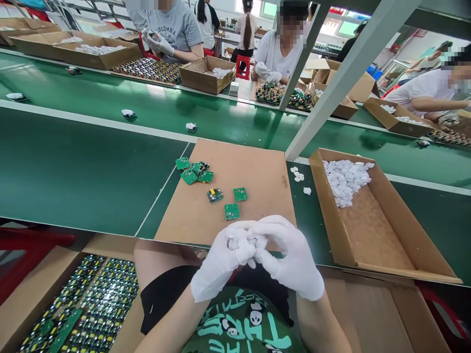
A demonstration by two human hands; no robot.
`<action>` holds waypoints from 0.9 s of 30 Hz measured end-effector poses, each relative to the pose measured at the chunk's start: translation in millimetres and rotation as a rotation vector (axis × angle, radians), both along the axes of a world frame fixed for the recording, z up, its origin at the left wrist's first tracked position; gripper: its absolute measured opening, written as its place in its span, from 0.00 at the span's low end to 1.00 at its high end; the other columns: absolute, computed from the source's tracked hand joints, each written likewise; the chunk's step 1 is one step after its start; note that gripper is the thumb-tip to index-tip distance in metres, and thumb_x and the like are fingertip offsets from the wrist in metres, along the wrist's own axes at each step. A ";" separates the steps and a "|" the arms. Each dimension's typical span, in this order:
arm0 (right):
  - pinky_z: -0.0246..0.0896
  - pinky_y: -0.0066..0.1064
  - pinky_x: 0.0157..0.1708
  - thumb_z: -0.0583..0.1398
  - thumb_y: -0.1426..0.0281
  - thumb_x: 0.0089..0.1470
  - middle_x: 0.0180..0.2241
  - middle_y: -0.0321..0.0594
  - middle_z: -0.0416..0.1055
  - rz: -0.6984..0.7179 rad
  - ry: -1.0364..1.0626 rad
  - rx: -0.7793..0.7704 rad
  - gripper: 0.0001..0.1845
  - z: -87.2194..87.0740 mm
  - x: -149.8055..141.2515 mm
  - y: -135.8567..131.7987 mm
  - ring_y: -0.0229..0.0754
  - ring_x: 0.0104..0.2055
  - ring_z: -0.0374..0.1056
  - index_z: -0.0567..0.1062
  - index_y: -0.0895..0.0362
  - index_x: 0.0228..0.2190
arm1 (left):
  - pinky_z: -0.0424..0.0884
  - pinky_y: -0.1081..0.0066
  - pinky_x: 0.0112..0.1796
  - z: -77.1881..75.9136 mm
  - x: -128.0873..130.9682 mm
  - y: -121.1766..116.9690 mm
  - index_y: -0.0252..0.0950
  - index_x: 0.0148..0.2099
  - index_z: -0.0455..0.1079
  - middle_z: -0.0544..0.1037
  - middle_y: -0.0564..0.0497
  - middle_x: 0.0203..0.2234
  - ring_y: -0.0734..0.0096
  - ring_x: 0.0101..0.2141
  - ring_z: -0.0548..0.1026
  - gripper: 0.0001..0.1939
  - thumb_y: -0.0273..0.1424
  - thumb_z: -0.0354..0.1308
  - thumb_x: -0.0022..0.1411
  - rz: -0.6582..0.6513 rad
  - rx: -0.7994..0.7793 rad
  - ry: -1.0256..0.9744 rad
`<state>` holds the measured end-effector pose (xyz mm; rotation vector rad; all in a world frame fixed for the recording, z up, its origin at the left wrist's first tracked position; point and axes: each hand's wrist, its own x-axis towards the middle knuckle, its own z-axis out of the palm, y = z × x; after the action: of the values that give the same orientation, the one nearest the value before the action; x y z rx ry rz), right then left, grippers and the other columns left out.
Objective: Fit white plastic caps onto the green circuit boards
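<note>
My left hand (pixel 224 257) and my right hand (pixel 289 255), both in white gloves, meet in front of my body at the near edge of a brown board (pixel 257 166). Their fingers are bent and pressed together at the tips. Whatever they pinch is white on white and mostly hidden, so I cannot make it out. Just beyond the hands lie green circuit boards (pixel 231 211), (pixel 240 194), and one with its components facing up (pixel 215 195). A small heap of circuit boards (pixel 189 176) sits farther left on the brown board.
At right stands an open cardboard box (pixel 382 230) with white pieces (pixel 346 179) heaped inside. Several white discs (pixel 296 172) lie beside it. A slanted metal post (pixel 353 78) rises behind. A conveyor belt (pixel 158 115) carries small parts; co-workers sit across it. Circuit panels (pixel 106 294) fill a box lower left.
</note>
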<state>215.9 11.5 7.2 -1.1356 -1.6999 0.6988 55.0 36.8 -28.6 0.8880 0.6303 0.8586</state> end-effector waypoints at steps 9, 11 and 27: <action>0.61 0.29 0.21 0.63 0.69 0.53 0.23 0.34 0.69 -0.020 0.538 -0.543 0.03 -5.2 14.3 14.3 0.35 0.20 0.61 0.75 0.55 0.33 | 0.67 0.76 0.21 9.4 -10.7 -2.4 0.31 0.40 0.78 0.71 0.52 0.14 0.71 0.18 0.72 0.27 0.52 0.68 0.55 -0.011 -0.143 0.000; 0.66 0.31 0.26 0.60 0.66 0.57 0.32 0.38 0.73 -0.203 0.357 -0.415 0.06 -13.7 29.2 28.7 0.37 0.24 0.66 0.73 0.54 0.37 | 0.67 0.77 0.22 13.6 -15.9 -2.1 0.30 0.43 0.78 0.67 0.55 0.12 0.71 0.20 0.73 0.27 0.51 0.67 0.57 -0.007 -0.168 0.065; 0.72 0.38 0.48 0.60 0.70 0.64 0.48 0.42 0.73 0.093 -0.250 -0.090 0.16 -5.3 -5.0 0.5 0.45 0.49 0.73 0.73 0.48 0.52 | 0.62 0.74 0.22 0.7 -18.9 -6.1 0.35 0.29 0.69 0.71 0.51 0.16 0.72 0.19 0.69 0.28 0.55 0.51 0.68 0.055 -0.082 0.141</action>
<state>210.9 12.0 1.9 -1.2550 -1.9576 0.7206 36.2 30.7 -27.9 0.8653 0.8103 0.8185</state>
